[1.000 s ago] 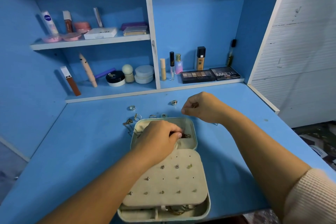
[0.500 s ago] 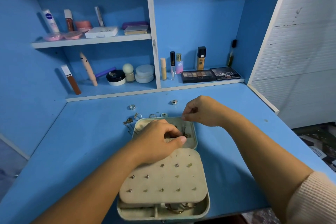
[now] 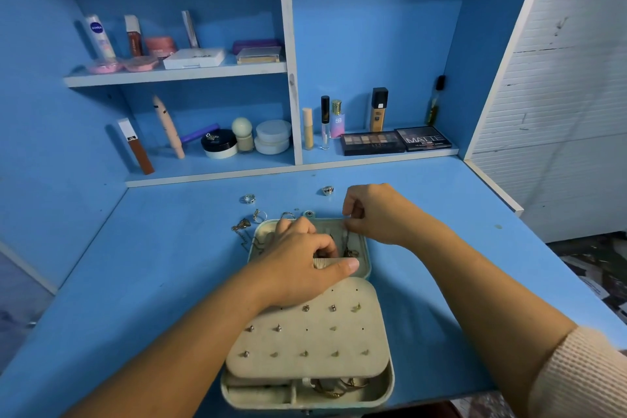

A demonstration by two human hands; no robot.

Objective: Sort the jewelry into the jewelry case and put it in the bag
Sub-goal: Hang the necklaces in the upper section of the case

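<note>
Jewelry case (image 3: 380, 394) lies open on the blue desk (image 3: 135, 282), with studs dotted over the panel (image 3: 305, 332) on its near half. The right hand (image 3: 376, 214) pinches a thin chain (image 3: 347, 244) at the far half's right rim, and the chain hangs down inside. The left hand (image 3: 305, 261) rests in that same half with its fingers curled; whether it grips anything, I cannot tell. Loose rings (image 3: 248, 198) lie on the desk just beyond the case

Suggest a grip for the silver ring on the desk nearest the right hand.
Probably pinch the ring across its band, thumb and fingertip on opposite outer sides, coming straight down. It lies low on the desk with bare surface all round, so nothing blocks a top approach and a side one cannot get under it. The right hand is nearest, but pinches a chain.
</note>
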